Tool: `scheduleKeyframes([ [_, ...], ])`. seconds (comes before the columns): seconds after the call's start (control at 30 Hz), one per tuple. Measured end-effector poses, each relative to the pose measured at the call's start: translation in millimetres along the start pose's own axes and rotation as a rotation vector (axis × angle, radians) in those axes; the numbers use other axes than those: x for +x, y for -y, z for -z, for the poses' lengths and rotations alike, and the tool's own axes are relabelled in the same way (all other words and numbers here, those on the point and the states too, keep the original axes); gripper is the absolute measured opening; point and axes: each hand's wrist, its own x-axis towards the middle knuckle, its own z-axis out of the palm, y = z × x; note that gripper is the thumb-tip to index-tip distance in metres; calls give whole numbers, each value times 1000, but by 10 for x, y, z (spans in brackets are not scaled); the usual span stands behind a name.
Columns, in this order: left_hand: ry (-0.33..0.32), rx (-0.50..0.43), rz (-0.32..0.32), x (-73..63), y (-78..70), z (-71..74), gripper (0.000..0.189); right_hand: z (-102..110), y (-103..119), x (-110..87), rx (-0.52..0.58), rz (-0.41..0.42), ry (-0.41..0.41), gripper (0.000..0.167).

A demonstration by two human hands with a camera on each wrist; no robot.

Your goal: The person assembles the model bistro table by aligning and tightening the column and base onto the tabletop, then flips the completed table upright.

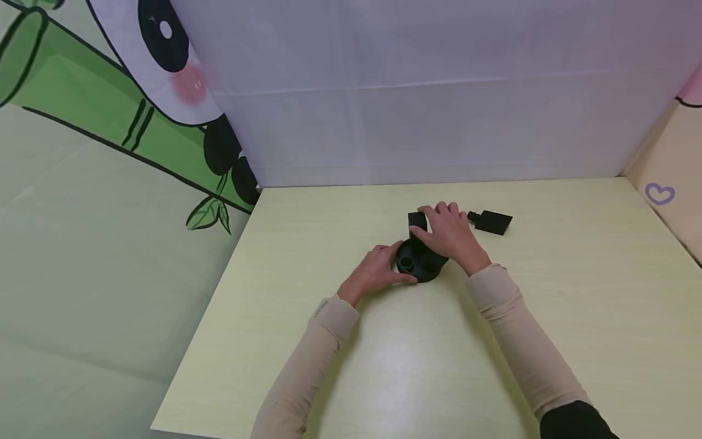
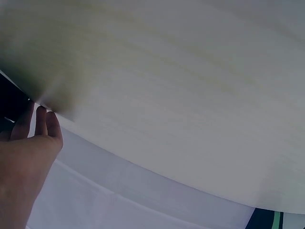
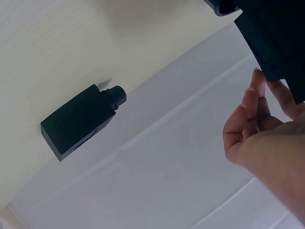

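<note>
A round black base (image 1: 421,268) with a ringed hole in its top stands on the table. My left hand (image 1: 375,271) holds its left side, thumb at the near edge and fingers at the far edge. Above the base, my right hand (image 1: 451,235) grips an upright black block (image 1: 417,224) between thumb and fingers. Whether the block is seated in the base is hidden by the hand. In the right wrist view, the fingertips touch the block's edge (image 3: 274,52). Only a dark part of the base (image 2: 12,98) shows by my left fingers in the left wrist view.
Right of my right hand, a second black block (image 1: 493,222) with a short round neck lies on the pale wooden table (image 1: 307,244). A light cloth wall (image 1: 417,122) rises behind the far edge, and a printed green cloth (image 1: 109,244) hangs at the left.
</note>
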Motion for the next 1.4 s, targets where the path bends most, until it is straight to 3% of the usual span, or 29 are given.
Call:
scheduleKeyframes([
  [0.23, -6, -9, -2, 2, 3, 5, 95, 30, -43, -42, 39, -43, -43, 58],
  [0.57, -12, -17, -7, -8, 11, 12, 95, 56, -71, -76, 27, -69, -36, 55],
  [0.83, -14, -23, -7, -6, 25, 4, 94, 102, -116, -76, 44, 47, 32, 59],
  [1.4, -7, -31, -12, -18, 22, -4, 94, 114, -173, -137, 91, 47, 42, 53],
])
